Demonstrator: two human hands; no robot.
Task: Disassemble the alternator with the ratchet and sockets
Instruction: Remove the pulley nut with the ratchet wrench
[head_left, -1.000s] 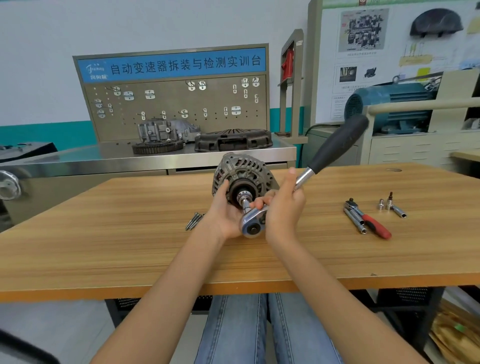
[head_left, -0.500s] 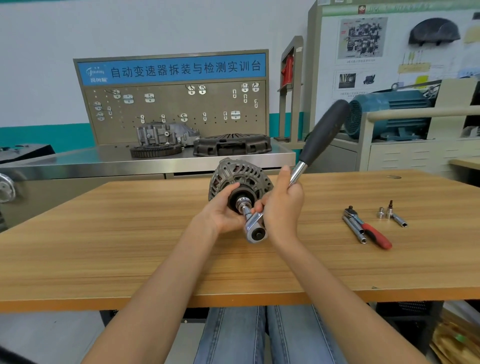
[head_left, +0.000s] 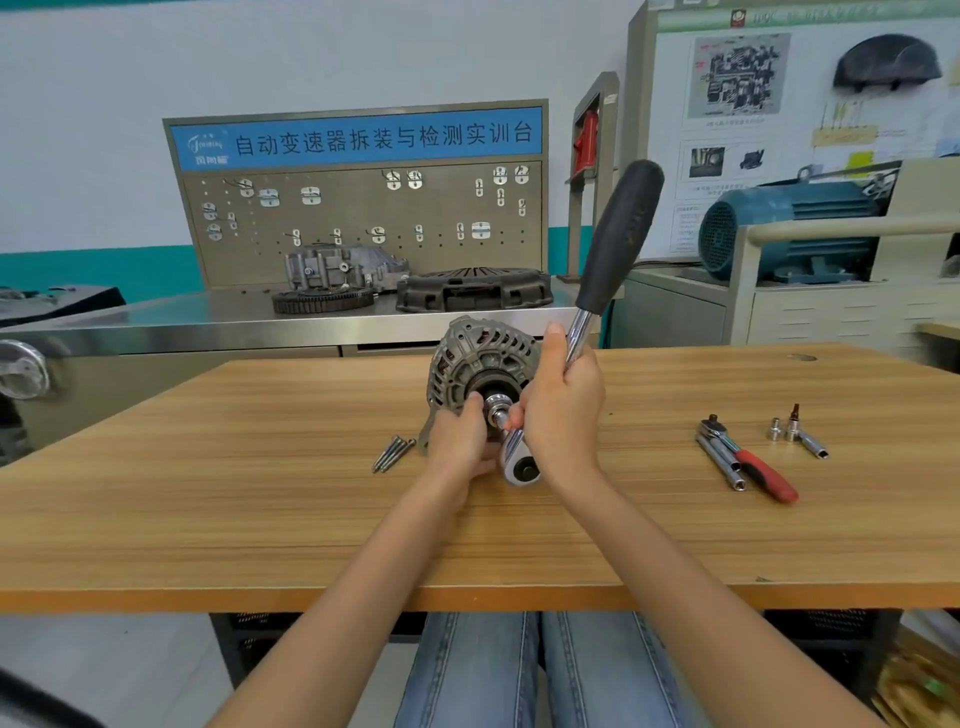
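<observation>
The grey alternator (head_left: 470, 358) stands on edge on the wooden table (head_left: 260, 499), its shaft end facing me. A chrome socket (head_left: 497, 408) sits on the shaft. My left hand (head_left: 460, 439) grips the alternator's lower front beside the socket. My right hand (head_left: 563, 410) grips the chrome shaft of the big ratchet (head_left: 618, 239) near its head (head_left: 522, 465). The black handle points up and to the right.
Several long bolts (head_left: 392, 453) lie left of the alternator. To the right lie a small red-handled ratchet (head_left: 758, 465), an extension bar (head_left: 719, 460) and small sockets (head_left: 795, 431). A steel bench with gearbox parts (head_left: 337, 270) stands behind the table.
The ratchet handle has swung from leaning far right to more upright. Both hands and the alternator have stayed in place.
</observation>
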